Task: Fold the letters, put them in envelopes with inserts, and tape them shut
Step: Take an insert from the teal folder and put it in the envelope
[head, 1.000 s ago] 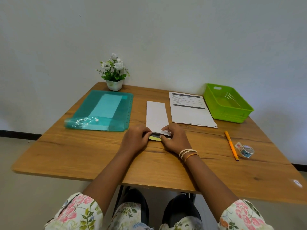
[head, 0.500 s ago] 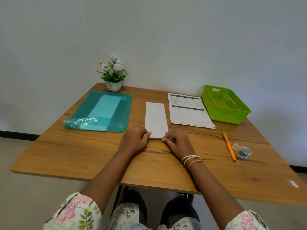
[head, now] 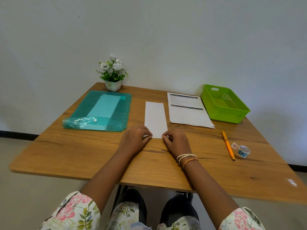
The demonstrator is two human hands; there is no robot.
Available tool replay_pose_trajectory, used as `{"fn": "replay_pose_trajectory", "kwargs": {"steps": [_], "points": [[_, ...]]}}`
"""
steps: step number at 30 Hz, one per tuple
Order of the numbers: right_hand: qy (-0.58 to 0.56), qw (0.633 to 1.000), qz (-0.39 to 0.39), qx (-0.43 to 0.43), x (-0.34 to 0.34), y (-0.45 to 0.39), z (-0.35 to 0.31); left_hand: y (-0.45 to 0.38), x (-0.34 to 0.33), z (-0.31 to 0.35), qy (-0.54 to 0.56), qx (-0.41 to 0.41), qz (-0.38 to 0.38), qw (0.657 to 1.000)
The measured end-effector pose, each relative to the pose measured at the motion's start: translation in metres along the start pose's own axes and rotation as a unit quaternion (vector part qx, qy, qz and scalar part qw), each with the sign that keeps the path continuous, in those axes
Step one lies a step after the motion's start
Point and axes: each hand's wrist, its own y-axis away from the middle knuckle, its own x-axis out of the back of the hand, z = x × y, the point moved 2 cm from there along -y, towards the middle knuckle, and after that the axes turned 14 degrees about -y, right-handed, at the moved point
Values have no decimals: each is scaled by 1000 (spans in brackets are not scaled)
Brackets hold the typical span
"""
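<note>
The white envelope (head: pixel 155 119) lies flat mid-tabletop (head: pixel 83 155), long axis running away from the person. Left hand (head: pixel 135 138) and right hand (head: pixel 177 141) pinch its near corners with curled fingers. The printed letter (head: pixel 187 112) lies just to its right; its text is too small to read.

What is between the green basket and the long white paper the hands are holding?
In the head view, a printed sheet lies flat on the table between the green basket and the long white paper.
</note>
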Motion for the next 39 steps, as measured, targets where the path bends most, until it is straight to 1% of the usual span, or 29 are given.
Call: {"fn": "replay_pose_trajectory", "kwargs": {"steps": [2, 4, 6, 7, 9, 12, 14, 17, 19, 24, 30, 32, 35, 39], "points": [[9, 1000, 3, -9, -2, 3, -1, 2, 0, 2, -17, -22, 9, 1000], [7, 999, 14, -29, -4, 8, -6, 5, 0, 5, -24, -16, 11, 1000], [19, 998, 6, -56, -8, 15, -14, 11, -2, 11, -32, -7, -10, 999], [38, 997, -12, -60, -12, 20, -19, 14, -3, 13, -34, -5, -26, 999], [81, 994, -61, -36, -19, 27, -29, 20, -4, 15, -35, -8, -52, 998], [100, 987, -125, 16, -25, 31, -37, 24, -3, 12, -30, -23, -93, 995], [106, 983, -148, 21, -25, 31, -35, 25, -3, 11, -27, -25, -109, 993], [120, 979, -160, 28, -23, 31, -31, 26, -3, 11, -30, -17, -100, 994], [132, 979, -155, 11, -19, 32, -29, 26, -2, 12, -38, -9, -91, 995], [169, 977, -106, -73, -16, 35, -26, 26, -2, 15, -51, 12, -73, 996], [169, 976, -104, -93, -19, 34, -31, 27, 0, 14, -30, 24, -90, 995], [158, 979, -78, -107, -16, 30, -35, 27, 1, 13, -21, 30, -95, 995], [113, 979, -42, -167, -9, 13, -42, 27, 1, 14, -14, 32, -96, 995], [-37, 964, -20, -263, -8, -9, -45, 28, 2, 14, -7, 35, -92, 995]]}}
